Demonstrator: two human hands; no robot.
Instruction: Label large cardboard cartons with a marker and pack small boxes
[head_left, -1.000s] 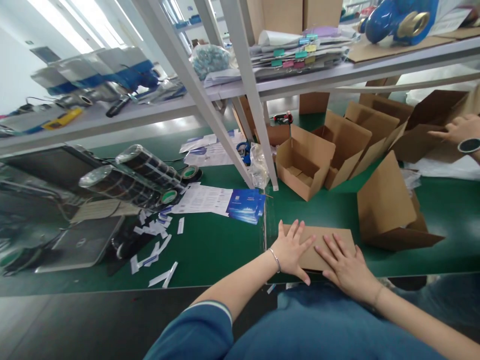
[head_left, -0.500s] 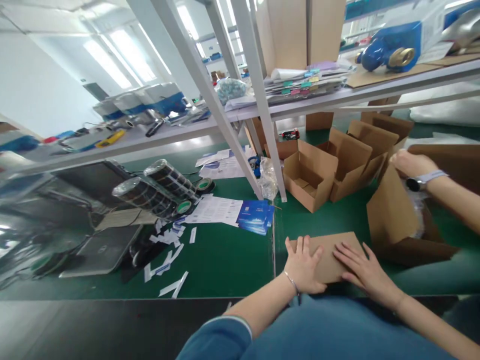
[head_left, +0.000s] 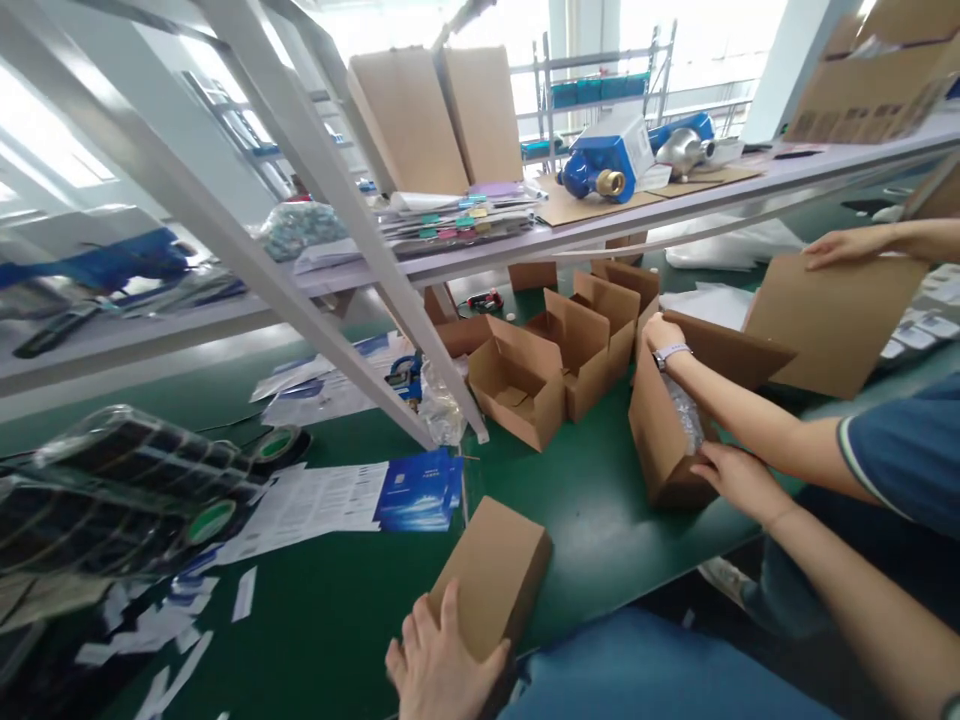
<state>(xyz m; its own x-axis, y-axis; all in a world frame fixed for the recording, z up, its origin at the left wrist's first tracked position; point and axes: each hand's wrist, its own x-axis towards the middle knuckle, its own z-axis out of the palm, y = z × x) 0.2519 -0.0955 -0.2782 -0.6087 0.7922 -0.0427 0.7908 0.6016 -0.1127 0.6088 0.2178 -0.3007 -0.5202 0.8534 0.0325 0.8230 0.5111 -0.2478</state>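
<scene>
Left hand (head_left: 439, 668) at the bottom edge of view, laid on the near end of the closed carton (head_left: 495, 565): fingers stretched flat up the top face, thumb against the right side, palm open, pressing rather than gripping. The carton lies flat on the green worktop (head_left: 337, 610) at its near edge, angled away to the right, with the blue leaflets (head_left: 420, 488) just beyond it. Right hand (head_left: 739, 478) is out to the right, fingertips against the low near edge of the upright carton (head_left: 658, 440); we cannot tell whether it pinches the board or only touches it. That carton stands open with its lid flap up and something in clear wrap (head_left: 684, 420) showing inside. A co-worker's hand (head_left: 661, 332), watch on the wrist, rests at its top edge. A row of empty open cartons (head_left: 517, 385) stands behind, near the shelf post. Our read on handling: the closed carton is plain corrugated board, stiff across its faces and likely light, though we cannot see what it holds. The surface looks dry and matt, so it should not slip. Corners and edges would crush under a hard pinch. Best hold, we judge, is thumb on one long side and fingers on the other, or a flat palm underneath. The upright carton is tippy with its flap open, so it should be held low by the side walls.
</scene>
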